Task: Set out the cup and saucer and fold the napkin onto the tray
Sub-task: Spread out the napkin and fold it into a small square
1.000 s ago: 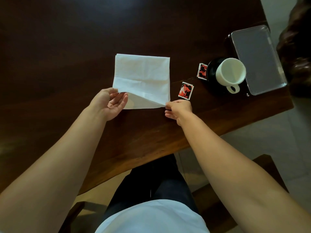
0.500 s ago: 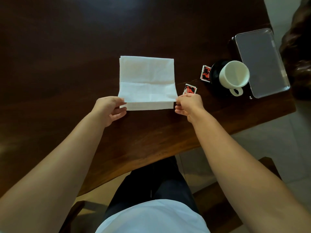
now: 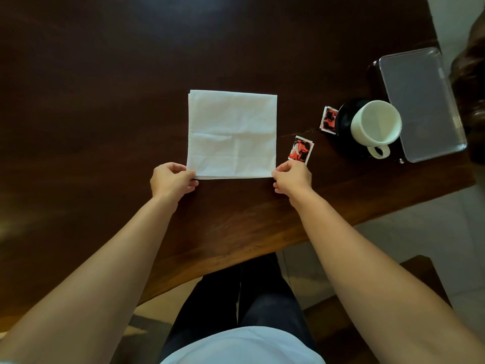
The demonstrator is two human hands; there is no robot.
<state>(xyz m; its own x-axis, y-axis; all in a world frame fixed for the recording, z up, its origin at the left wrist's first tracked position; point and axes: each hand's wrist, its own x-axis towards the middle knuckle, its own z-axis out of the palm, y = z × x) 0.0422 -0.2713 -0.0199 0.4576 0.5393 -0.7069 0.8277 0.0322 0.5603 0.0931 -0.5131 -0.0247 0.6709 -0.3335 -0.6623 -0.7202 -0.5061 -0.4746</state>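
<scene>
Napkin (image 3: 232,135), white paper and folded to a layered square, lies flat on the dark wooden table (image 3: 105,74), in the middle of your view and well to the left of the tray (image 3: 422,106).

Your left hand (image 3: 170,181) is at its near left corner. The thumb lies on top of the paper, the fingers are curled under the palm, and the corner is pinched between them. Your right hand (image 3: 292,178) mirrors this at the near right corner, knuckles up, with thumb and forefinger closed on the edge and the other fingers tucked in. Both wrists sit low over the table. Both bare forearms reach in from the near edge and angle toward each other, the left from the near left and the right from the near right.

A red and black sachet (image 3: 300,149) lies just beyond your right hand, close to the napkin's right edge. A second sachet (image 3: 328,120) lies further right, against the black saucer (image 3: 345,119).

The white cup (image 3: 375,124) stands upright on that saucer, its handle pointing toward you. The clear rectangular tray sits just beside the saucer at the far right of the table. I cannot tell whether they touch.
</scene>
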